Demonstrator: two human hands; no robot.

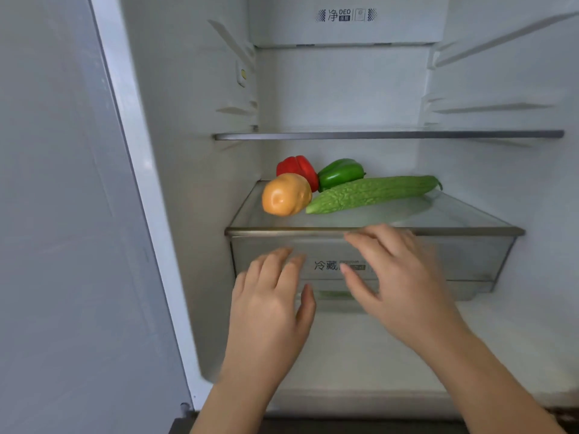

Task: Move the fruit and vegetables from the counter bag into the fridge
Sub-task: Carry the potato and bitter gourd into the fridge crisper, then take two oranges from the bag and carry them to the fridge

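Left hand [269,303] and right hand [396,277] both empty, fingers spread, in front of the crisper drawer [454,261]. On the glass shelf [454,214], left-rear: potato [285,194], bitter gourd [369,193], red pepper [297,169], green pepper [340,172], bunched together, leaving the right side free.

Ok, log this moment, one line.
glass shelf: red pepper, green pepper, potato, bitter gourd | left hand: open, empty | right hand: open, empty

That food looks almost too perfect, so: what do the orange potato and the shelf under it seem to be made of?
Potato: probably moulded plastic or foam; uniform orange, smooth, soft sheen. Real is not excluded. Shelf: likely clear glass, glossy; it is see-through and mirrors the bitter gourd. Its front trim looks like brushed metal.
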